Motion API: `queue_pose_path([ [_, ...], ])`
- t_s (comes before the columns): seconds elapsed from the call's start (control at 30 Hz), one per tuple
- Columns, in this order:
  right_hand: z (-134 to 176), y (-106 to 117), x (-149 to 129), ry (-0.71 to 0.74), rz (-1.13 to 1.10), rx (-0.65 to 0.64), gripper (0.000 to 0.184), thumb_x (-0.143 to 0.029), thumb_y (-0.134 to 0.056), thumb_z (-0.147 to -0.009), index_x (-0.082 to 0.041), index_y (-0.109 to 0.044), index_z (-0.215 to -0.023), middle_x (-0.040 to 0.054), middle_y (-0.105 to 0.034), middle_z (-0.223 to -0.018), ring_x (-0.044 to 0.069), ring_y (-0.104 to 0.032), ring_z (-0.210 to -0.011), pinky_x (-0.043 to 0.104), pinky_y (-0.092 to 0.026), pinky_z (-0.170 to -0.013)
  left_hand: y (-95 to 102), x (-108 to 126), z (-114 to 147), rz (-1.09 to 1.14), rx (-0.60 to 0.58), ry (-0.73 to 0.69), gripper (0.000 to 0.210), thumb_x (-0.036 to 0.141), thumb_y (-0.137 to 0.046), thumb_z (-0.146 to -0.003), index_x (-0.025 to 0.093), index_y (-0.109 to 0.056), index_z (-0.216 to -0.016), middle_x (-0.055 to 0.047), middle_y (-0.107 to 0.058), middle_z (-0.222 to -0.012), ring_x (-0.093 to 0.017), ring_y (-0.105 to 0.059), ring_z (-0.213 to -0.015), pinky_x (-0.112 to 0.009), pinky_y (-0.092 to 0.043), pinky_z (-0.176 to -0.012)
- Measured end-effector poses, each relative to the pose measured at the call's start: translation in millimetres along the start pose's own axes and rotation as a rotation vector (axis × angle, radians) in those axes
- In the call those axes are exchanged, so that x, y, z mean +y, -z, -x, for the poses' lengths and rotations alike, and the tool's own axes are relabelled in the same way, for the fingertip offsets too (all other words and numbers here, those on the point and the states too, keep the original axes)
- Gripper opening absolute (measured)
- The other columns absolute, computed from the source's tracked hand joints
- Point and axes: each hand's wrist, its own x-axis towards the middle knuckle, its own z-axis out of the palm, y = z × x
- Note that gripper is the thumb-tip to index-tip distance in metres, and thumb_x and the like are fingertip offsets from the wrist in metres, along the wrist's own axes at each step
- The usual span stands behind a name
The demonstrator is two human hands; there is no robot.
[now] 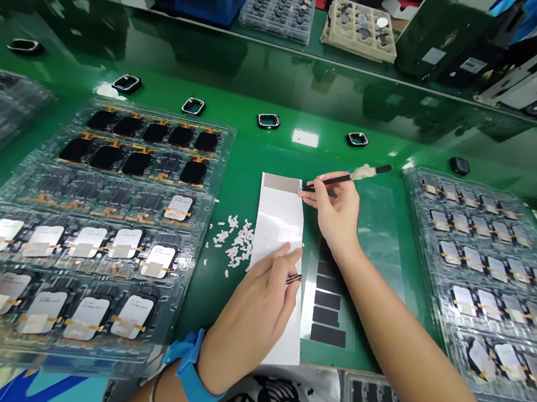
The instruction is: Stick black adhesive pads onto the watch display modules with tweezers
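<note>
White backing sheet lies flat on the green bench straight ahead of the person, running from near the table edge away toward the middle, with a grey patch at its far end. The left hand rests palm down on the sheet's lower half, wrist bent inward and wearing a blue watch band; its fingers are curled and pinched closed around small metal tweezers, whose tips poke out toward the right. The right hand reaches in from the lower right with the forearm stretched diagonally across the bench; its fingers are closed round a thin black stick with pale tape wound near its far end, the fingertips touching the sheet's far right corner. Just right of the sheet lies a clear film strip carrying a row of dark rectangular pieces. A scatter of small white scraps sits just left of the sheet. On the left, a clear blister tray holds rows of screen modules, dark-faced in the far rows and white-covered nearer, with some pockets empty. On the right, another clear tray holds rows of small modules with pale faces. Several small black frames stand in a line farther back.
</note>
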Motion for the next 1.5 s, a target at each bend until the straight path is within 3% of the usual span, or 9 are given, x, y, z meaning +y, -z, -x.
queue_pose_path([
  [0.23,-2,0,3,0.012,-0.005,-0.027,0.032,-0.047,-0.069,-0.080,-0.022,-0.053,-0.091,-0.0009,-0.068,-0.083,0.012,-0.071,-0.061,0.026,-0.062,-0.064,0.5,0,-2,-0.019,0.011,-0.005,0.010,0.013,-0.036,-0.102,0.022,-0.039,-0.105,-0.014,-0.061,-0.133,-0.021,-0.037,-0.145,-0.047,-0.046,-0.111],
  [0.4,1,1,2,0.048,-0.029,-0.095,0.033,-0.047,-0.073,-0.077,-0.022,-0.054,-0.088,-0.0017,-0.068,-0.077,0.015,-0.073,-0.074,0.028,-0.061,-0.071,-1.6,-1,-3,-0.020,0.032,0.001,0.009,0.015,-0.035,-0.103,0.022,-0.039,-0.105,-0.015,-0.061,-0.133,-0.022,-0.039,-0.145,-0.048,-0.045,-0.111],
  [0.57,3,7,-20,0.084,-0.066,-0.092,0.028,-0.039,-0.074,-0.079,-0.022,-0.054,-0.088,-0.0018,-0.068,-0.078,0.014,-0.072,-0.074,0.027,-0.061,-0.068,-1.7,-1,-1,0.048,0.128,0.002,0.008,0.015,-0.041,-0.101,0.022,-0.044,-0.103,-0.014,-0.060,-0.134,-0.023,-0.043,-0.141,-0.046,-0.042,-0.110],
  [0.67,20,15,-50,0.083,-0.109,-0.098,0.018,-0.029,-0.073,-0.081,-0.020,-0.058,-0.086,-0.0005,-0.069,-0.081,0.012,-0.072,-0.073,0.024,-0.062,-0.067,3.0,2,0,0.170,0.300,0.053,0.006,0.018,-0.047,-0.100,0.023,-0.049,-0.100,-0.009,-0.066,-0.121,-0.021,-0.058,-0.121,-0.039,-0.046,-0.100],
  [0.73,43,19,-68,0.057,-0.138,-0.104,0.012,-0.025,-0.072,-0.083,-0.021,-0.061,-0.085,-0.0013,-0.068,-0.080,0.012,-0.073,-0.070,0.024,-0.063,-0.070,7.2,5,0,0.375,0.359,0.137,0.001,0.023,-0.047,-0.102,0.024,-0.048,-0.102,-0.004,-0.070,-0.101,-0.016,-0.065,-0.093,-0.031,-0.051,-0.082],
  [0.83,86,19,-80,0.053,-0.216,0.009,0.012,-0.020,-0.071,-0.085,-0.022,-0.062,-0.091,-0.0023,-0.064,-0.085,0.015,-0.075,-0.076,0.025,-0.065,-0.068,11.7,12,-1,0.737,0.350,0.238,0.007,0.032,-0.043,-0.105,0.025,-0.042,-0.102,0.002,-0.068,-0.079,-0.009,-0.052,-0.056,-0.021,-0.043,-0.055],
  [0.9,110,14,-78,0.036,-0.270,0.111,0.013,-0.017,-0.070,-0.085,-0.022,-0.060,-0.092,-0.0028,-0.061,-0.086,0.017,-0.076,-0.080,0.027,-0.066,-0.069,11.9,16,-2,0.905,0.310,0.273,0.009,0.034,-0.041,-0.105,0.025,-0.040,-0.101,0.004,-0.065,-0.072,-0.007,-0.040,-0.047,-0.019,-0.034,-0.048],
  [1.07,133,-1,-62,0.042,-0.374,0.216,0.012,-0.013,-0.067,-0.087,-0.022,-0.060,-0.091,-0.0041,-0.060,-0.086,0.014,-0.076,-0.083,0.023,-0.065,-0.069,4.8,19,-4,1.092,0.290,0.247,0.017,0.042,-0.042,-0.103,0.025,-0.042,-0.107,0.003,-0.059,-0.071,-0.009,-0.041,-0.056,-0.020,-0.033,-0.052],
  [1.5,133,-5,-57,0.026,-0.377,0.224,0.013,-0.014,-0.066,-0.089,-0.022,-0.056,-0.091,-0.0045,-0.067,-0.080,0.016,-0.077,-0.084,0.025,-0.066,-0.069,-4.1,18,-6,1.014,0.343,0.180,0.010,0.035,-0.041,-0.106,0.026,-0.045,-0.106,0.004,-0.056,-0.073,-0.008,-0.050,-0.065,-0.017,-0.038,-0.055],
])
